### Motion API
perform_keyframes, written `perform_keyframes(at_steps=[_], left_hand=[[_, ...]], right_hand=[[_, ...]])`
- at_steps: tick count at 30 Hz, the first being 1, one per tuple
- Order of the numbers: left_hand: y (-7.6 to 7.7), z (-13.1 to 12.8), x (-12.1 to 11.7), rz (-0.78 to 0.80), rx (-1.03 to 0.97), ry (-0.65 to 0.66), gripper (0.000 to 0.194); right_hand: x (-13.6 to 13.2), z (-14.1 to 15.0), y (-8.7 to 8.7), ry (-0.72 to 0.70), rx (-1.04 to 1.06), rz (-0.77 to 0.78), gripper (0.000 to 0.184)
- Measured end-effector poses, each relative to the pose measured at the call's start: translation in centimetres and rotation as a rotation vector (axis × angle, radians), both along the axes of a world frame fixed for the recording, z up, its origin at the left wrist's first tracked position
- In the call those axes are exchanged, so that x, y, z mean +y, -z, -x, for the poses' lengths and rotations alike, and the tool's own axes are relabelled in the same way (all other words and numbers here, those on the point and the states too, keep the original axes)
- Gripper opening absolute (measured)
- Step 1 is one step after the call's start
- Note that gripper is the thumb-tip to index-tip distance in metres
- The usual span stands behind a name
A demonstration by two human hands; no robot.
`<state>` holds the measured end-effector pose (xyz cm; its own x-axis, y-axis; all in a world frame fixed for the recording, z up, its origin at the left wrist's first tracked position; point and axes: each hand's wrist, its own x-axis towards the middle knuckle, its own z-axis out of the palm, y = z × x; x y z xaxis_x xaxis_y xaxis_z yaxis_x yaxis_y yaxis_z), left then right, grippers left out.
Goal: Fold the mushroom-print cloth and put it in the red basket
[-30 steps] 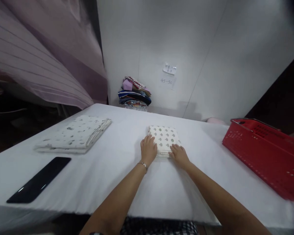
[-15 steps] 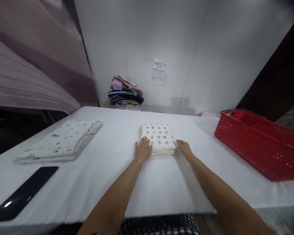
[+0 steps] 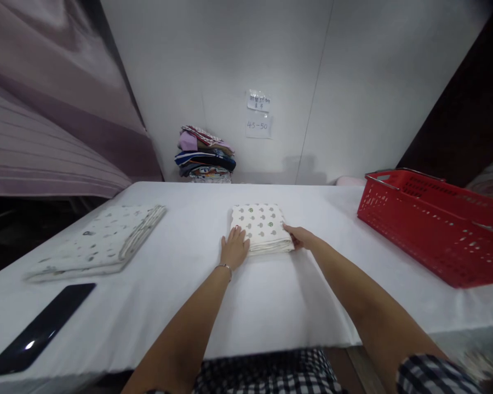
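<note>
In the middle of the white-covered table (image 3: 267,306) lies a folded cloth (image 3: 258,221), white with rows of small grey tree-like prints and a few green ones. My left hand (image 3: 234,249) rests on its near left corner, fingers spread and laid flat; a thin bracelet circles that wrist. At the near right edge of the cloth, my right hand (image 3: 299,236) pinches the folded layers, thumb on top and the other fingers curled at the side, partly hidden beneath.
A larger folded printed cloth (image 3: 98,238) lies on the left, with a dark glossy flat panel (image 3: 41,325) before it. At right stands a red plastic basket (image 3: 431,230). Behind the table, a stack of folded fabrics (image 3: 206,156) sits against the wall under paper labels (image 3: 258,125).
My right hand has come off the cloth's top, moved to its right edge and gripped the near right corner. My left hand stays on the left corner. The view has shifted right.
</note>
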<state>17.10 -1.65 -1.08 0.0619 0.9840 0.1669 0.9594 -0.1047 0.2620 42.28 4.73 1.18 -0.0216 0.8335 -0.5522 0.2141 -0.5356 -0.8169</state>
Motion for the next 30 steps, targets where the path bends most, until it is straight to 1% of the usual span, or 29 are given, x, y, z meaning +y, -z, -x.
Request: perform_keyframes(at_steps=[5, 7, 11, 14, 16, 18, 20, 21, 23, 25, 27, 30], left_hand=[[-0.5, -0.2, -0.2, 0.028, -0.006, -0.002, 0.044], [-0.5, -0.2, -0.2, 0.026, -0.004, 0.000, 0.044], [-0.4, 0.1, 0.1, -0.001, -0.021, 0.024, 0.044], [-0.6, 0.1, 0.0, -0.039, -0.040, 0.062, 0.043], [-0.8, -0.4, -0.8, -0.033, -0.063, 0.075, 0.041], [-1.0, -1.5, -2.2, 0.000, -0.095, 0.093, 0.040], [-1.0, -3.1, -4.0, 0.041, -0.127, 0.145, 0.043], [-1.0, -3.9, -4.8, 0.055, -0.141, 0.195, 0.045], [-0.7, -5.3, -6.3, 0.059, -0.165, 0.272, 0.048], [-0.4, -6.1, -7.2, 0.045, -0.181, 0.286, 0.050], [0.1, -6.1, -7.7, 0.031, -0.200, 0.292, 0.052], [0.7, -5.2, -8.0, 0.013, -0.239, 0.352, 0.056]], right_hand=[[0.1, 0.5, 0.3, 0.030, 0.053, -0.041, 0.030], [-0.1, 0.6, 0.4, 0.029, 0.090, -0.056, 0.029], [-0.5, 1.0, 0.3, -0.001, 0.157, -0.102, 0.036], [-0.8, 0.7, -0.1, -0.009, 0.186, -0.180, 0.050], [-1.0, -0.5, -0.3, -0.038, 0.210, -0.236, 0.058], [-1.3, -2.4, -0.3, -0.051, 0.191, -0.265, 0.066], [-1.7, -4.8, 0.1, -0.002, 0.104, -0.241, 0.073], [-1.9, -6.0, 0.4, 0.035, 0.061, -0.208, 0.074], [-2.2, -7.8, 1.1, 0.084, 0.061, -0.145, 0.074], [-2.4, -8.8, 1.7, 0.080, 0.097, -0.109, 0.071], [-2.4, -9.1, 2.2, 0.037, 0.114, -0.106, 0.065], [-2.1, -9.2, 2.4, -0.022, 0.109, -0.116, 0.058]])
